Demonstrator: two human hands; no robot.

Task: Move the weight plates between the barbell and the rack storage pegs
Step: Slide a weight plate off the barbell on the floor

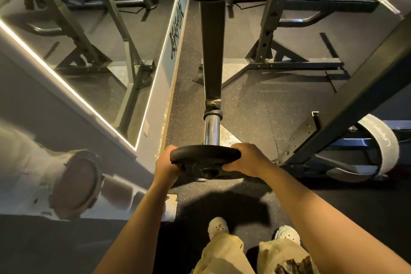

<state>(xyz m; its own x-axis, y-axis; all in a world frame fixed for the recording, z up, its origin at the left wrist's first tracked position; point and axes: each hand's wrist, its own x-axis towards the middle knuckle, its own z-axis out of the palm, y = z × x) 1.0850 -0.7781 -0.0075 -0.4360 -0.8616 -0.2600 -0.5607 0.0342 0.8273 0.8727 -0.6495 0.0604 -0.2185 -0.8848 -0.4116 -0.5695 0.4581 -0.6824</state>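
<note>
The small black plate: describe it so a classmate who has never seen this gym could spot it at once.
Follow the chrome barbell sleeve toward the camera. At its near end, the small black plate is gripped by the left hand and right hand. Unlike the big grey plate by the rack, it is held up.

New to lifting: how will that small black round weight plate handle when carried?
The small black weight plate is probably rigid and dense for its size; left hand and right hand both grip its rim. Being round, it would likely roll if dropped on edge.
</note>
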